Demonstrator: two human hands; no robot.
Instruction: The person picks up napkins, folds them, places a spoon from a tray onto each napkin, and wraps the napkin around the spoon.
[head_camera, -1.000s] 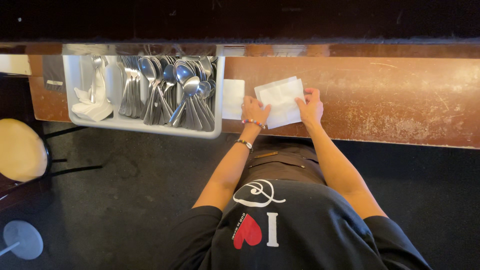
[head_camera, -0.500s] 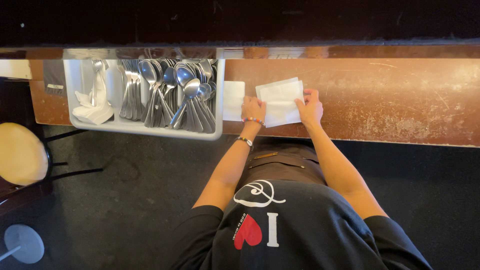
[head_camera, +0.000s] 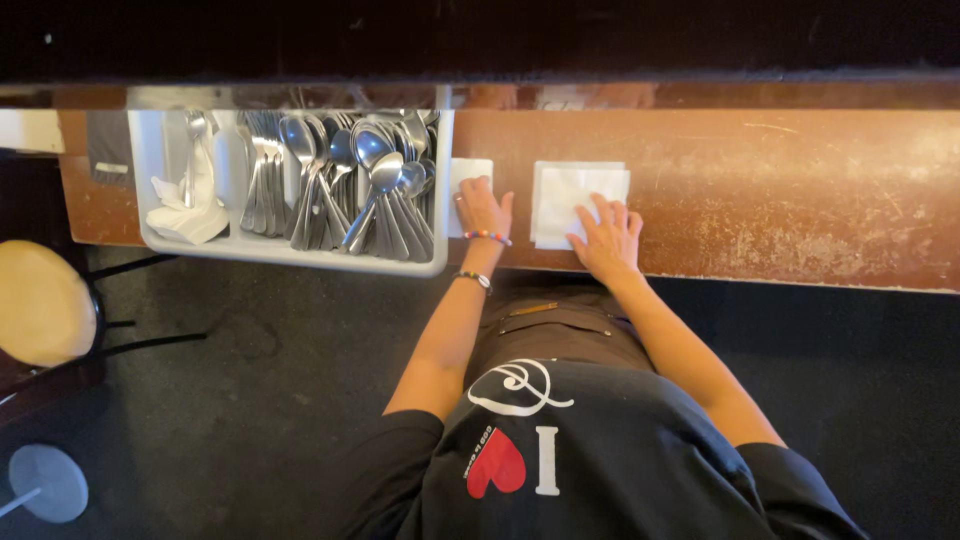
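While both hands are laid flat on the counter (head_camera: 780, 190), two white napkins are pressed beneath them. The right hand (head_camera: 606, 238) is spread over the larger napkin (head_camera: 575, 195): its fingers (head_camera: 598, 212) are held slightly apart and extended, resting on the lower right part of the sheet, so that most of the napkin is seen beyond the fingertips and to their left. Nothing is clamped; the napkin is only touched from above. The left hand (head_camera: 483, 208) is placed on a smaller napkin (head_camera: 468, 172), which lies just beside the tray (head_camera: 290, 255). Its fingers are kept close together and flat, and the lower half of that napkin is covered by them; only its upper edge and a strip along the tray side are seen. A beaded bracelet (head_camera: 488, 237) and a dark band are worn on the left wrist.

Spoons (head_camera: 375, 190) and other cutlery are heaped in the grey tray, handles toward the person, with a crumpled white cloth (head_camera: 185, 215) in its left compartment. The far end of the tray is cut off by a dark ledge across the top of the view, and what is stored there cannot be made out. The thumbs of both hands are partly hidden. A round stool (head_camera: 40, 305) is seen at the left edge, partly cropped. The floor is too dark for detail to be made out.
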